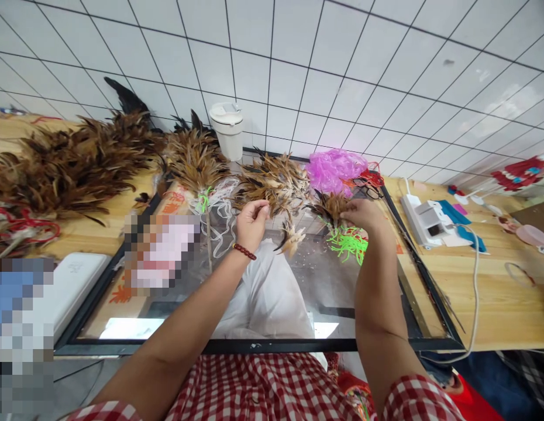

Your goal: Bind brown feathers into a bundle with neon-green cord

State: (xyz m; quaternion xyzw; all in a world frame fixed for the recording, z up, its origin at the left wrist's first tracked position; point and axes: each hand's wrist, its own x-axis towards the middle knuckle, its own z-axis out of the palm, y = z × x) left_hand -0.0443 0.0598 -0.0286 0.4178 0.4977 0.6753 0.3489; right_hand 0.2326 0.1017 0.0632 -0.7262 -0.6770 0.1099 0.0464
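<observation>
From where I sit, the big heap of brown feathers [65, 164] fills the upper left of the frame on the wooden surface [495, 292], with a bound feather duster head [195, 161] just right of it, its stick running down toward me. At centre-left my left hand [251, 222] is raised over the glass pane [298, 292]; its fingers [260, 209] are pinched together on the near edge of the loose feather pile [274, 184], which lies just above and to the right of them, touching. A small feather bundle [292, 238] sits below, between both hands, tips pointing down-left, its long axis slanting. Right of centre my right hand [364, 216] is closed on a feather tuft [331, 206] that sticks out to the left of the fingers, its long axis roughly level, tips toward the left hand. I think the quill ends are inside the grip, though the hand hides them. The left hand is nearer the pile; green string [348, 242] lies just under the right hand.
</observation>
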